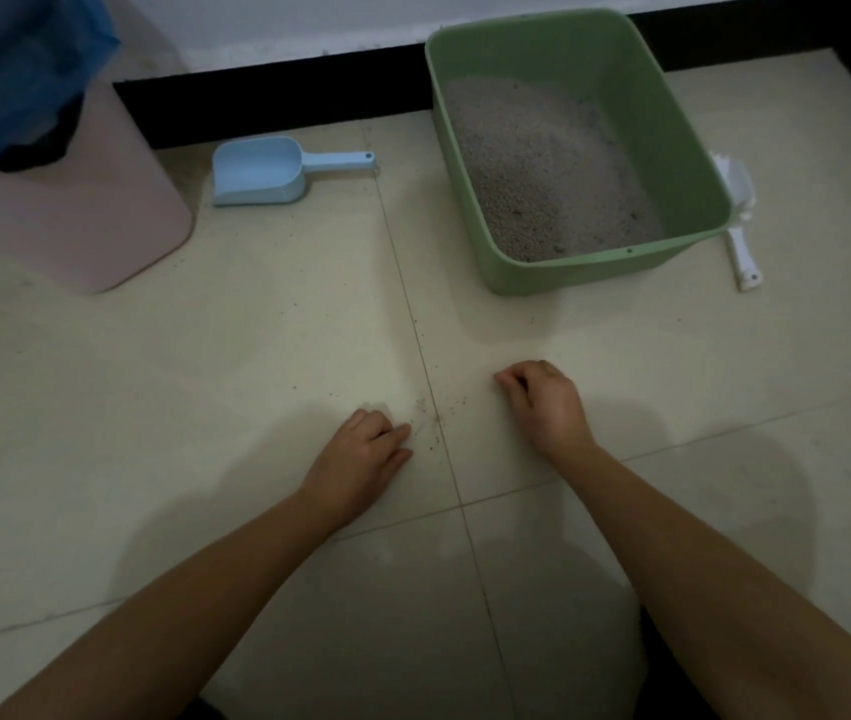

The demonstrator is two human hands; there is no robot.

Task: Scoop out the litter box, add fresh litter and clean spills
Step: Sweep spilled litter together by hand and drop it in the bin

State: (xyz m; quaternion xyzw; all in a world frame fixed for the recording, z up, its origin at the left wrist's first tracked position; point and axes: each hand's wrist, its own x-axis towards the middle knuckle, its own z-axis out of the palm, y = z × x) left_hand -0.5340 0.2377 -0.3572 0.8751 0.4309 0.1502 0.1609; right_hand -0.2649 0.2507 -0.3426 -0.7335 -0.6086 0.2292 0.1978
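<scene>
Far left there's a pink bin (101,226) with a blue bag (12,70) in it. Just right of that, a blue scoop (262,171) lies on the floor (205,381) near the wall, handle pointing right, nobody touching it.

Nearer to you, your left hand (361,454) is down on the tile, knuckles up, fingers bent and pointing right. There's a pale smudge just beyond the knuckles, but I honestly can't tell if you're holding anything or just resting there.

Between your hands, some dark grains (436,415) are scattered along the grout line, right by your left fingertips.

Your right hand (548,402) sits a bit farther out, fingers curled with the tips down at the floor. Can't tell if they're pinching anything either.

Far right, the green litter box (589,270) stands against the wall. The litter (542,168) inside is heaped toward its left side. A white scoop (740,246) lies on the floor just beside its right wall.
</scene>
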